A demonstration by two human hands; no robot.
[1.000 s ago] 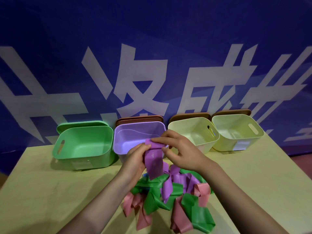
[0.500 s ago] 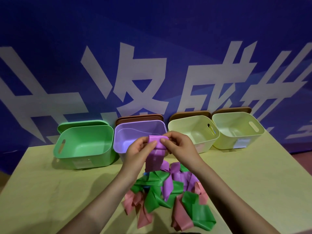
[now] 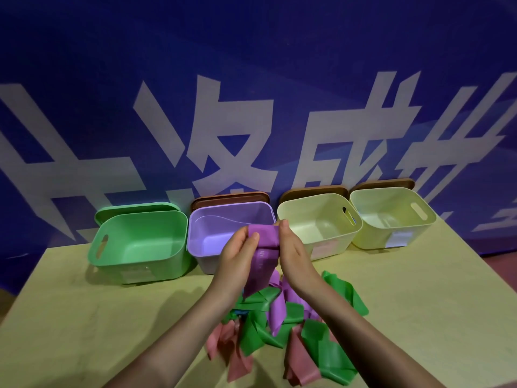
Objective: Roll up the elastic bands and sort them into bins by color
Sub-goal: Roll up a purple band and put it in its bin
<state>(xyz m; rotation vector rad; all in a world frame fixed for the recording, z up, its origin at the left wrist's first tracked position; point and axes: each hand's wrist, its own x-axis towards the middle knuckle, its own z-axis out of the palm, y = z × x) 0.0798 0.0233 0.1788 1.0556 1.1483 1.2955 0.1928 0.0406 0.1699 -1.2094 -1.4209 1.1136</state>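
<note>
Purple band (image 3: 264,249): pinched at its top end by both hands, right in front of the purple bin (image 3: 223,233) — the loose tail hangs down to the pile
Left hand (image 3: 237,256): thumb and fingers curled onto the band's left edge
Right hand (image 3: 293,253): fingers pinching the right edge
Pile (image 3: 282,326): green, pink, purple bands tangled on the table (image 3: 84,317), nearer than the purple bin
Other bins: green bin (image 3: 140,242) left of the purple bin — two pale yellow bins (image 3: 319,222) right of it

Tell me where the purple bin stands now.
In the head view, the purple bin stands second from the left in the back row, between the green bin and a pale yellow bin.
</note>
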